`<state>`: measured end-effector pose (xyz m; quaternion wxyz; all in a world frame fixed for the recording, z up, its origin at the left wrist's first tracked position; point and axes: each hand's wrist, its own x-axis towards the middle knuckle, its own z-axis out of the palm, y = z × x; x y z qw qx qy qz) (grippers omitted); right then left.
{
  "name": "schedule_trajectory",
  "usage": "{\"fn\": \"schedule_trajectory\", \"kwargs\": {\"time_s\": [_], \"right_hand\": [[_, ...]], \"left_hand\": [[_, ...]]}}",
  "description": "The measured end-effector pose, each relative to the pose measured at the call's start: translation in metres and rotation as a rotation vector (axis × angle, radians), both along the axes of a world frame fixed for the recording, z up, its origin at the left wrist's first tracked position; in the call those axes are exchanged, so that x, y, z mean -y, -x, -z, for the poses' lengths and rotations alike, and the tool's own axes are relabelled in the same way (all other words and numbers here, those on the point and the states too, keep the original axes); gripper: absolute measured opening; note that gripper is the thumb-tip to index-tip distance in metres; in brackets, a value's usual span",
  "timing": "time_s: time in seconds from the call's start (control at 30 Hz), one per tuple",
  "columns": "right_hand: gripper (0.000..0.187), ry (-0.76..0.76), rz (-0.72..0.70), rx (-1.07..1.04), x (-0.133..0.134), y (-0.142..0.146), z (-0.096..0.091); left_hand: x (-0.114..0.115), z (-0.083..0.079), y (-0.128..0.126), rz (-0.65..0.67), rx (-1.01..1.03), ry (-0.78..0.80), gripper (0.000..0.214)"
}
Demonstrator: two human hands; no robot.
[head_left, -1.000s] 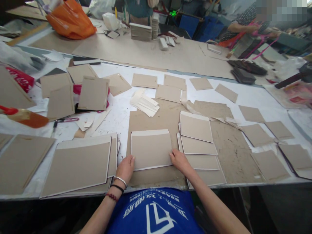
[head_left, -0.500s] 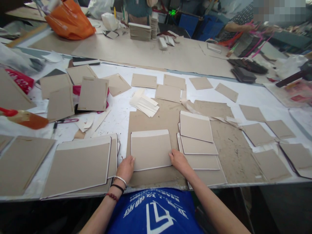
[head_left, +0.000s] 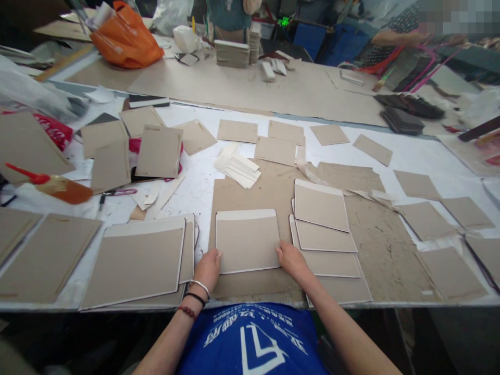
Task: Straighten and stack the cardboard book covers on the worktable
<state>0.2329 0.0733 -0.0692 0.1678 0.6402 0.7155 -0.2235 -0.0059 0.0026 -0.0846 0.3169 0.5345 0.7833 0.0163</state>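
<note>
Cardboard panel [head_left: 248, 242], grey-brown and rectangular with a pale strip along its far edge, sits in the head view between the person's two bare hands, directly before a blue apron with white lettering [head_left: 250, 341]. The left hand [head_left: 208, 270] is nearly closed, thumb and curled fingers gripping the panel's left edge near its closer corner; the right hand [head_left: 291, 260] pinches the opposite edge, similarly closed. How the fingertips lie underneath cannot be told. Below the panel spreads a large, marked brown cardboard sheet [head_left: 383, 255] over a white-covered table [head_left: 422, 156]. Beside the left hand is an overlapping stack of larger pale-edged boards [head_left: 136, 265]; just past the right hand, similar boards form a staggered pile [head_left: 322, 208]. Cream paper strips [head_left: 238, 166] lie beyond the panel. Farther left rests an amber squeeze bottle with a red nozzle [head_left: 70, 188]; a crumpled orange plastic bag [head_left: 127, 39] occupies the far surface.
</note>
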Motion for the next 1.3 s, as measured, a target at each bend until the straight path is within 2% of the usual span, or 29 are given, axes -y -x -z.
{"fn": "schedule_trajectory", "kwargs": {"time_s": [0.33,0.97,1.3], "right_hand": [[0.024,0.008,0.008,0.004,-0.002,0.0006,0.001],[0.024,0.04,0.063,0.012,-0.0006,0.0036,-0.0033],[0.024,0.024,0.021,0.016,-0.001,0.002,0.0004]], "left_hand": [[-0.0008,-0.0002,-0.0012,-0.023,-0.006,-0.005,0.027],[-0.0046,-0.0031,0.0026,0.015,-0.011,0.053,0.027],[-0.0054,-0.0017,0.005,0.009,0.007,0.056,0.028]]}}
